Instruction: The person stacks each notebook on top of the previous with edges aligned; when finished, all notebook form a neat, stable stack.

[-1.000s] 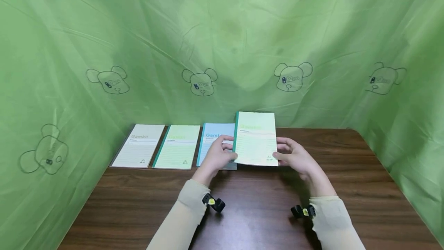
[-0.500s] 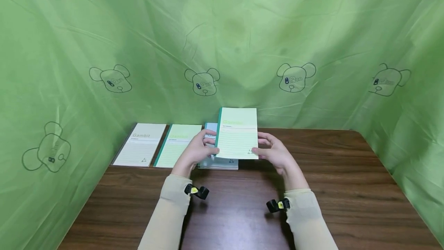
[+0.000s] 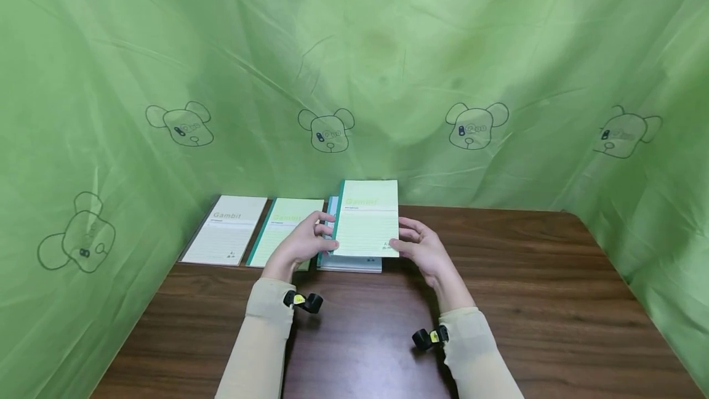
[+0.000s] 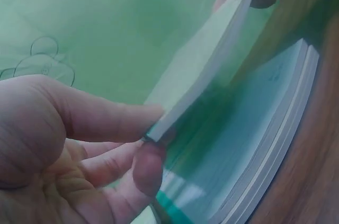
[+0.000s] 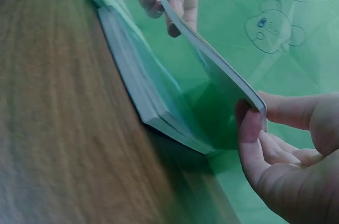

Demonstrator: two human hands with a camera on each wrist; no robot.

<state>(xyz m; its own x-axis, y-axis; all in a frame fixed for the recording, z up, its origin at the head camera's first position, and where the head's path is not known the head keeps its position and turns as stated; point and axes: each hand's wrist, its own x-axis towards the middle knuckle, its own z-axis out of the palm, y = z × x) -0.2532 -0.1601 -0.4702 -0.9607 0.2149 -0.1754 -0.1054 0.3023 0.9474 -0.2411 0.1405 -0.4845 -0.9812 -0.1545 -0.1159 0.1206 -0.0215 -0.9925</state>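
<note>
A pale green notebook (image 3: 367,223) with a dark green spine is held up by both hands in the head view. My left hand (image 3: 299,242) pinches its spine edge between thumb and fingers. At the opposite edge, my right hand (image 3: 425,252) pinches it the same way. Under it on the table lies a blue notebook (image 3: 351,264), mostly covered from above. In the left wrist view a visible gap separates the held notebook from the blue notebook (image 4: 259,102), which tops a stack of two. Another green notebook (image 3: 277,242) lies left of that stack, partly behind my left hand.
A white notebook (image 3: 224,233) with a dark spine lies at the far left of the row. The dark wood table (image 3: 526,300) extends to the right and toward me. A green curtain (image 3: 388,79) with bear-face drawings hangs behind and at both sides.
Both hands have carried the green notebook leftward, over the blue stack. It rose at first, and in the last half second it has come down somewhat. The notebooks on the table have stayed put.
</note>
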